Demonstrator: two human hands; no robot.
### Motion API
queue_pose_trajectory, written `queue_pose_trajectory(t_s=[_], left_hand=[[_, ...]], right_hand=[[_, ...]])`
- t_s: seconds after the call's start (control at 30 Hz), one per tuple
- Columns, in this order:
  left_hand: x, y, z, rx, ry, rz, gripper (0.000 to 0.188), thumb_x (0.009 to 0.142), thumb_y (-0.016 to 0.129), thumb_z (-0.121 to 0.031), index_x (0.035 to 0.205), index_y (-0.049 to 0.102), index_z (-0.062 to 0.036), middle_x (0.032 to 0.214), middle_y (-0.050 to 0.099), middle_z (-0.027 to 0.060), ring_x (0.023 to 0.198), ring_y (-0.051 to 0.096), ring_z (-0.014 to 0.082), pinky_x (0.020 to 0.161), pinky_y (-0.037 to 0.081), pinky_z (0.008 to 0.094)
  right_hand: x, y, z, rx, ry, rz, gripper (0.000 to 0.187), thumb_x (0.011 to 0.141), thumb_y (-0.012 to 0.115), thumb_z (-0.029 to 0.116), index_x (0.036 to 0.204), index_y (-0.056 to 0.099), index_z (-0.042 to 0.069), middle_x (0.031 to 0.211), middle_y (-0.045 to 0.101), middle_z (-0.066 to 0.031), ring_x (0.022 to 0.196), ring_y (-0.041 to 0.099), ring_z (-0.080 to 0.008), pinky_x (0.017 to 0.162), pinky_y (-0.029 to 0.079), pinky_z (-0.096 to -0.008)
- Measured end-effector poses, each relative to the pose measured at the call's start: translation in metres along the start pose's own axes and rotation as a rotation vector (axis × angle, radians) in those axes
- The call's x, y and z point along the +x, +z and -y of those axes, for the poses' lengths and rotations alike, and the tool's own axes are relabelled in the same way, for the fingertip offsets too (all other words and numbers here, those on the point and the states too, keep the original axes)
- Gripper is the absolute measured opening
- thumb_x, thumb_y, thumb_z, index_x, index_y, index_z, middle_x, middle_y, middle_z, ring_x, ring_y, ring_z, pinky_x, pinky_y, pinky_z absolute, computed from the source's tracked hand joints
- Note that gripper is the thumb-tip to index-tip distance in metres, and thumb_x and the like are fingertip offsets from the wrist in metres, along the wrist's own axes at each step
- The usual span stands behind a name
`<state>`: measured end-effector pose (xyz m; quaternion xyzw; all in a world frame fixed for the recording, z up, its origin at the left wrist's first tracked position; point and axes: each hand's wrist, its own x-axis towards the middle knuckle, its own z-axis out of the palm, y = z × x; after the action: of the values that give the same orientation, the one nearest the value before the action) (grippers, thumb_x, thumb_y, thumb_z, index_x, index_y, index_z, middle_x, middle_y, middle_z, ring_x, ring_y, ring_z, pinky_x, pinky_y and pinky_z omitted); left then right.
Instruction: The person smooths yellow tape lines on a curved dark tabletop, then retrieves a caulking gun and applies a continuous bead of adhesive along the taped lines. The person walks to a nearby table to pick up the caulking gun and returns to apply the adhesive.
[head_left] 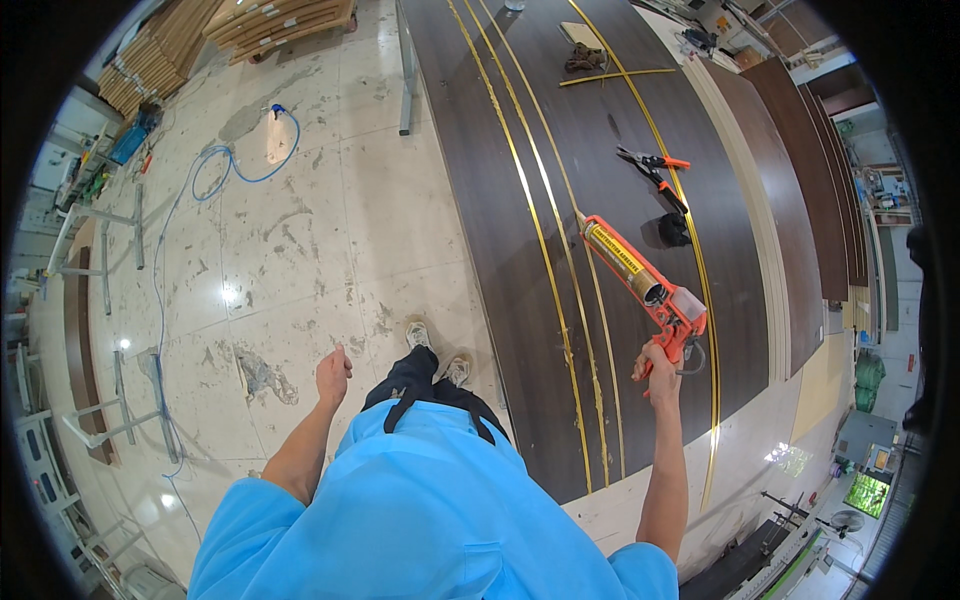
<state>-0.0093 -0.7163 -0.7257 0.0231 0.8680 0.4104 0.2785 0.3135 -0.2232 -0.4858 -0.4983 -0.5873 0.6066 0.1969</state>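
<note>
In my right hand (657,374) is the handle of an orange caulking gun (628,262) loaded with a yellow-labelled adhesive cartridge. Its nozzle points away from me and meets, or hovers just over, a thin line running along the dark brown panel (510,290). Beside that line lie narrow gold strips (540,222), roughly parallel along the panel. My left hand (334,375) hangs over the floor, fingers curled in and holding nothing visible. Farther right on the panel are orange-and-black snips (660,172) and a small black object (673,230), next to a long gold strip (706,290).
A short gold strip (615,76), a dark crumpled item (585,58) and a pale block (580,36) lie at the panel's far end. More boards (740,150) stand to the right. A blue hose (232,165) loops across the left floor, near metal frames (138,230) and stacked wood (150,65).
</note>
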Motion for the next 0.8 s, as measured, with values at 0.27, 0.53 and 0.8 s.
queue_pose_trajectory(t_s=[0.27,0.53,0.8], left_hand=[[-0.006,0.004,0.001,0.002,-0.004,0.014,0.067,0.107,0.041,-0.051,0.067,0.061,-0.0015,0.058,0.058,0.0072,0.057,0.057,0.0159,0.059,0.044,0.0331],[-0.006,0.008,0.005,0.012,0.004,0.013,0.065,0.106,0.041,-0.05,0.069,0.064,-0.0022,0.057,0.059,0.009,0.056,0.059,0.0194,0.06,0.045,0.0364],[-0.006,0.009,0.004,0.001,0.011,0.019,0.064,0.106,0.041,-0.049,0.068,0.063,-0.0028,0.057,0.059,0.0085,0.056,0.059,0.0192,0.06,0.045,0.0365]], right_hand=[[-0.002,-0.006,-0.003,-0.007,-0.006,0.011,0.011,0.092,0.056,0.011,0.083,0.054,0.005,0.056,0.049,-0.0042,0.044,0.047,-0.0136,0.042,0.044,-0.0302],[-0.008,-0.01,-0.005,0.005,-0.006,0.006,0.011,0.092,0.056,0.011,0.083,0.054,0.005,0.056,0.049,-0.0041,0.044,0.047,-0.0135,0.042,0.044,-0.0301],[-0.014,-0.016,-0.01,-0.038,0.002,0.008,0.009,0.092,0.054,0.012,0.085,0.053,0.006,0.058,0.048,-0.004,0.045,0.048,-0.0148,0.042,0.045,-0.0319]])
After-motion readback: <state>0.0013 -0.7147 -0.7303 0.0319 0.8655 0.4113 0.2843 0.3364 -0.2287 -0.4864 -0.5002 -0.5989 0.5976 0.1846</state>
